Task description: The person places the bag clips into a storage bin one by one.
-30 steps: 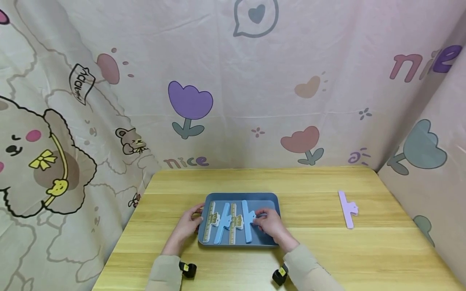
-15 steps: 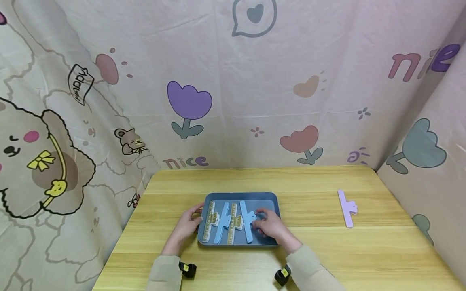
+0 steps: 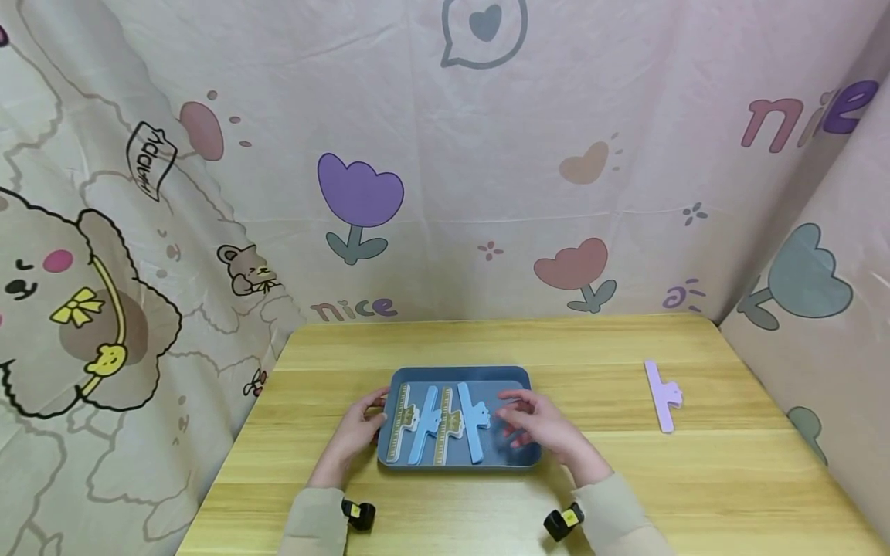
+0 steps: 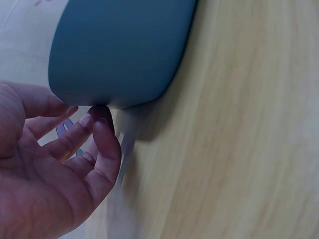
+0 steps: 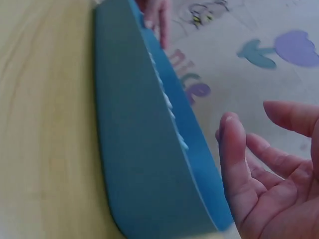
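Note:
A blue-grey tray (image 3: 459,374) stands on the table. Side by side in it lie two gold-and-white ruler clips (image 3: 401,425) (image 3: 443,426) and two light blue ruler clips (image 3: 423,426) (image 3: 470,423). My left hand (image 3: 356,429) grips the tray's left wall, its thumb at the rim; the left wrist view shows the fingers (image 4: 104,144) bent against the wall. Over the tray's right side, my right hand (image 3: 538,421) holds nothing, its fingers spread and loosely bent, apart from the nearest blue clip. In the right wrist view the clips mostly hide behind the tray wall (image 5: 144,149).
A lilac ruler clip (image 3: 664,397) lies on the wooden table (image 3: 591,494) far to the right. A printed cloth (image 3: 459,154) hangs behind the table and along both sides. Black wrist cameras (image 3: 358,515) sit at both cuffs.
My right hand has let go of the rightmost blue clip and drawn back to the right. That clip's lean has shifted slightly. My left hand has stayed on the tray.

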Motion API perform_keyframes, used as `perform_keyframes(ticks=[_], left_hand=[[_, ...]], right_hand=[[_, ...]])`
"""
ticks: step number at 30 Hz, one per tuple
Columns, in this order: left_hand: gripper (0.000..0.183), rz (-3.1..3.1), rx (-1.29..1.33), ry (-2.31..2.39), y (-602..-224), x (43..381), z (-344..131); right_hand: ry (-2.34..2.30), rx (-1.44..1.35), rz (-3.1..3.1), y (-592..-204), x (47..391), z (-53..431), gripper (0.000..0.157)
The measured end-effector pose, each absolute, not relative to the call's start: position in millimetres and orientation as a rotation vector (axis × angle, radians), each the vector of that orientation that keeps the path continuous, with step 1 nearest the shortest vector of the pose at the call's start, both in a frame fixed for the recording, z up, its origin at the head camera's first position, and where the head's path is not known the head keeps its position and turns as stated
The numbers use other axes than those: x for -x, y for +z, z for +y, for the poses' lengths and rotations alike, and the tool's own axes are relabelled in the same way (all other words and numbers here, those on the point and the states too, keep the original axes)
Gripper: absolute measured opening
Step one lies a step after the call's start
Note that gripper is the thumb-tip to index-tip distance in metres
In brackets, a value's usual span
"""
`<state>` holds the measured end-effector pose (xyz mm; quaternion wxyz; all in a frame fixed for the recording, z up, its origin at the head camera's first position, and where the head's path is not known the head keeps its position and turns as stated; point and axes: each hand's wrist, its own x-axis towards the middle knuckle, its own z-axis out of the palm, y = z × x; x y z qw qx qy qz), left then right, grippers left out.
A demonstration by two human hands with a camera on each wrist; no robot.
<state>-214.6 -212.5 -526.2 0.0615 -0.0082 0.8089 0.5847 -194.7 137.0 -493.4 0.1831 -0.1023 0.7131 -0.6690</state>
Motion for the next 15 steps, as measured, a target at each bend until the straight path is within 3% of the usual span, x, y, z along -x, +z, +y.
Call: perform_keyframes(ticks=[15], left_hand=[[0.050, 2.434, 0.012, 1.786, -526, 215, -212]], right_hand=[[-2.120, -0.014, 2.128, -489, 192, 235, 0.055]])
